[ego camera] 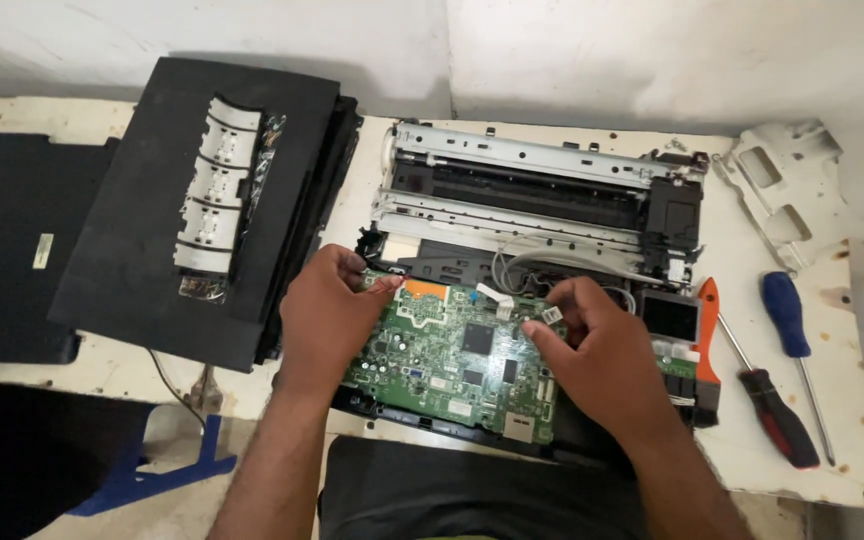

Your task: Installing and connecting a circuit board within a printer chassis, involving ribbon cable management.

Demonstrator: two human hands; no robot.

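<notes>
Left hand (324, 320) grips the green circuit board (452, 365) at centre frame, fingers clamped on its edge. Right hand (597, 350) pinches a small white connector (552, 315).

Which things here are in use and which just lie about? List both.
In use: left hand, right hand, green circuit board, printer frame.
Lying about: black cover, two screwdrivers, white bracket.

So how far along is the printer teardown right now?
Done: the black covers lie off to the side, baring the metal frame. In hand: both hands, left hand and right hand, are on the green circuit board, at its cable plugs. Left: the board sits in the base, white cables attached.
</notes>
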